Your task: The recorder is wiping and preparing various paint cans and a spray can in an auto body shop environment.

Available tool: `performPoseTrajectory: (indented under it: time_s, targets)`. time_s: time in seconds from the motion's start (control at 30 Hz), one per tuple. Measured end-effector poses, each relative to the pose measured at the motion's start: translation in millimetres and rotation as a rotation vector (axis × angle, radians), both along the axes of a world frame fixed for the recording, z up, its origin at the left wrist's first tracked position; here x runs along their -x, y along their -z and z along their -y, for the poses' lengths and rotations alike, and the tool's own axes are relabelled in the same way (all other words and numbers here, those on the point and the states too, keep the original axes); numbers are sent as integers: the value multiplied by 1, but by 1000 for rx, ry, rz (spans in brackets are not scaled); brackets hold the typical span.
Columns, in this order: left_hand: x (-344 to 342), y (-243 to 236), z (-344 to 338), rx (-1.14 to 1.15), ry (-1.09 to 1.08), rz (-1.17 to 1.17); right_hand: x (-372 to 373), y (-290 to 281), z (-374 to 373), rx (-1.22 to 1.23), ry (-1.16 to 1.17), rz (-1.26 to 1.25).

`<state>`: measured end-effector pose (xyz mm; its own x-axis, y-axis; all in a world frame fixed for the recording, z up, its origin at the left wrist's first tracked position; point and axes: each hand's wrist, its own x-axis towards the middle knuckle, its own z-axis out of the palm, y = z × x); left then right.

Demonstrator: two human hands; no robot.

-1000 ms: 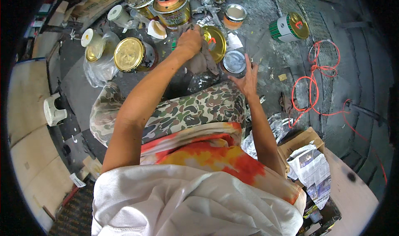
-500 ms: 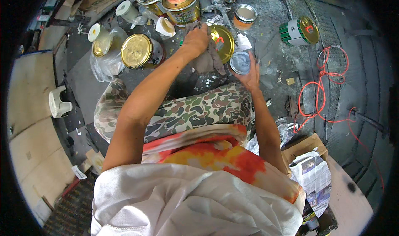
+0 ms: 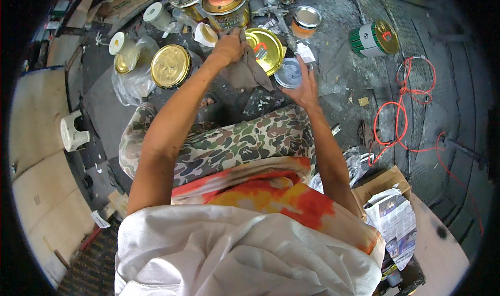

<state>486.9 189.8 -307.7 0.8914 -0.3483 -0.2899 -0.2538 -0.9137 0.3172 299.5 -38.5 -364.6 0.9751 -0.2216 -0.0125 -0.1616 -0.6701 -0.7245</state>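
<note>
My left hand (image 3: 229, 49) is closed on a grey-brown rag (image 3: 249, 71), whose loose end hangs down toward me. Beside the rag, partly covered by it, is a can with a shiny gold lid (image 3: 273, 41). My right hand (image 3: 304, 91) wraps round the side of a small round cup (image 3: 289, 73) with a grey-blue inside. This cup sits close to the near right edge of the gold-lidded can. A large paint tin with an orange-red cap (image 3: 226, 9) stands just beyond my left hand. A white cup tipped on its side (image 3: 205, 34) lies near that hand.
On the left stand a gold-topped can (image 3: 170, 65) and a crumpled plastic bag (image 3: 136, 79). Farther back are a silver-lidded orange can (image 3: 306, 21) and a spray gun (image 3: 283, 25). To the right are a green-and-white can (image 3: 374, 38), a coiled red cord (image 3: 401, 116) and newspaper (image 3: 393, 225).
My left hand has shifted left and slightly nearer with the rag. The gold-lidded can has moved left. My right hand has brought the cup left and a little farther away.
</note>
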Motion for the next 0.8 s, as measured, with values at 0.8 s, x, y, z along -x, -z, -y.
performPoseTrajectory:
  time_s: [0.8]
  targets:
    - [-37, 31, -81, 179, -165, -283, -10, 21, -19, -40, 96, 50]
